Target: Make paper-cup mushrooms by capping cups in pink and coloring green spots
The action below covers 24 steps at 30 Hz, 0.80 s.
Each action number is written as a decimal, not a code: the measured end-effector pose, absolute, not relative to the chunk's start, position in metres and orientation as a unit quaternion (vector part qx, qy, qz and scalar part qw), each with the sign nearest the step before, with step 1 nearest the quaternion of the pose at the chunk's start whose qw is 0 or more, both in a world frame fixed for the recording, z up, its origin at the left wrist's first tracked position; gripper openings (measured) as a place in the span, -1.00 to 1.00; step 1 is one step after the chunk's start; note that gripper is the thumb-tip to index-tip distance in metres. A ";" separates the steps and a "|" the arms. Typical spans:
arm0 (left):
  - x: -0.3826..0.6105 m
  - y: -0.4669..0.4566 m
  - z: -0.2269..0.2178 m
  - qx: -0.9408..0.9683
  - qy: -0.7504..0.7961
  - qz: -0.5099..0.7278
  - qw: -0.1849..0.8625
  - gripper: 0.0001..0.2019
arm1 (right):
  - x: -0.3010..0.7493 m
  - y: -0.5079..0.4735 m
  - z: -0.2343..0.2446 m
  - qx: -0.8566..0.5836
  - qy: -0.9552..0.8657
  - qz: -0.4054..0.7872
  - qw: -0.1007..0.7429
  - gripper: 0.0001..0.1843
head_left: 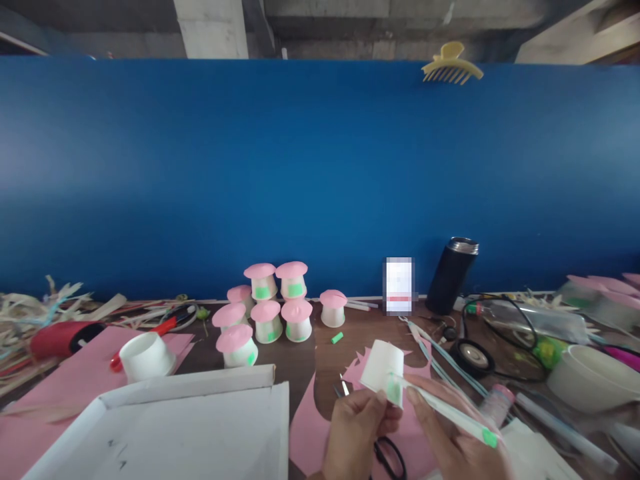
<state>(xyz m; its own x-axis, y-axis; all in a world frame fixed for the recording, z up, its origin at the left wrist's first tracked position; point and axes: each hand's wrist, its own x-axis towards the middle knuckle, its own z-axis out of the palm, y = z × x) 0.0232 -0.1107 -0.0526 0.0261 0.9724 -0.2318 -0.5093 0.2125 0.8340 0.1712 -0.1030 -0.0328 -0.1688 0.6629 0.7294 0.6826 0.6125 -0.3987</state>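
Note:
My left hand (356, 430) grips a small white paper cup (381, 365) turned on its side, with a green patch near its rim. My right hand (450, 437) holds a thin white stick with a green tip (453, 413), its front end pressed against the cup's green patch. Both hands hover over cut pink paper (310, 427) on the brown table. Behind them stands a cluster of finished white cups with pink caps (267, 303) and green patches.
A white cardboard tray (165, 427) lies at front left, an upside-down white cup (146, 357) on pink paper beside it. Scissors (387, 453) lie under my hands. A black flask (451, 275), cables, a plastic bottle (530, 320), a white bowl (590, 380) crowd the right. A blue partition stands behind.

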 end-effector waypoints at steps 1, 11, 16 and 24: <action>0.023 -0.111 -0.052 0.280 0.414 0.563 0.659 -0.59 | 0.171 -0.103 -0.034 -0.441 -0.767 -0.006 0.467 -0.78; 0.023 -0.111 -0.051 0.293 0.423 0.559 0.650 -0.58 | 0.172 -0.103 -0.036 -0.438 -0.772 -0.008 0.460 -0.79; 0.022 -0.110 -0.052 0.313 0.422 0.553 0.646 -0.56 | 0.171 -0.103 -0.037 -0.419 -0.775 -0.020 0.472 -0.78; 0.021 -0.110 -0.052 0.319 0.430 0.553 0.638 -0.55 | 0.172 -0.103 -0.035 -0.424 -0.776 -0.023 0.466 -0.78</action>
